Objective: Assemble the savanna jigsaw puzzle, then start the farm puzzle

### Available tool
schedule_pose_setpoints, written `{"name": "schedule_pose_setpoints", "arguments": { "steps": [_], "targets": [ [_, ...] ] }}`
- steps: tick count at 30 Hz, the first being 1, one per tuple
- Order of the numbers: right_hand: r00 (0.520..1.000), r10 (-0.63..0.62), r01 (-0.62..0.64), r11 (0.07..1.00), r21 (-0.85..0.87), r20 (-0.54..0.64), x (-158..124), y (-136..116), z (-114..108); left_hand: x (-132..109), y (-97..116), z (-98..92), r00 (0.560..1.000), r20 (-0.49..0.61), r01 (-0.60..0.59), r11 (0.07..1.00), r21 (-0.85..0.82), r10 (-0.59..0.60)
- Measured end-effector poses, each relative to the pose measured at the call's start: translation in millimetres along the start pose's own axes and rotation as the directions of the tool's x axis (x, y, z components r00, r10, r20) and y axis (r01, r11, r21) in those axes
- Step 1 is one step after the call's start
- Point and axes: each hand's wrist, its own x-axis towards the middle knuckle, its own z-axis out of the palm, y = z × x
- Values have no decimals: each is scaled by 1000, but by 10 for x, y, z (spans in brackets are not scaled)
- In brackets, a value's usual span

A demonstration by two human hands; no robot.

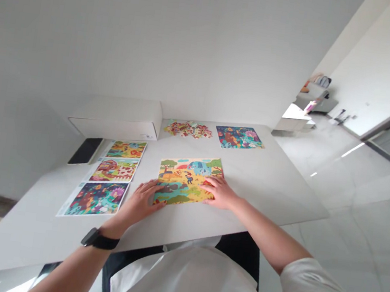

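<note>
A yellow and green animal-picture jigsaw puzzle [185, 193] lies flat on the table in front of me. An elephant, trees and a small figure show on it. My left hand [141, 202] rests at its left edge, fingers stretched and touching the border. At the right edge, my right hand [222, 195] lies with its fingers spread over the picture, covering part of that side. Neither hand grips anything.
Behind the puzzle sits a heap of loose puzzle pieces [188, 129], with a dark-blue puzzle [239, 137] to its right. Leftward lie a sheet with three pictures [112, 170], a phone [85, 151] and a white box [118, 128] on the white table [269, 180].
</note>
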Motion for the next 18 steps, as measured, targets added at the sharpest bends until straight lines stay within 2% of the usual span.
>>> {"name": "schedule_pose_setpoints", "arguments": {
  "steps": [5,9,14,18],
  "targets": [
    [995,84,-84,996,17,-59,-280,236,-84,270,286,165,998,40,-57,998,3,57],
    [970,230,-231,973,-7,-75,-670,562,-211,620,629,363,986,85,-145,989,-14,145],
    [908,401,-409,911,-54,-120,-1172,984,-404,1146,1061,698,954,154,-253,967,-43,256],
    [841,514,-531,845,-73,-169,-1436,1274,-510,1514,1381,960,941,157,-296,954,-43,299]
  ]
}}
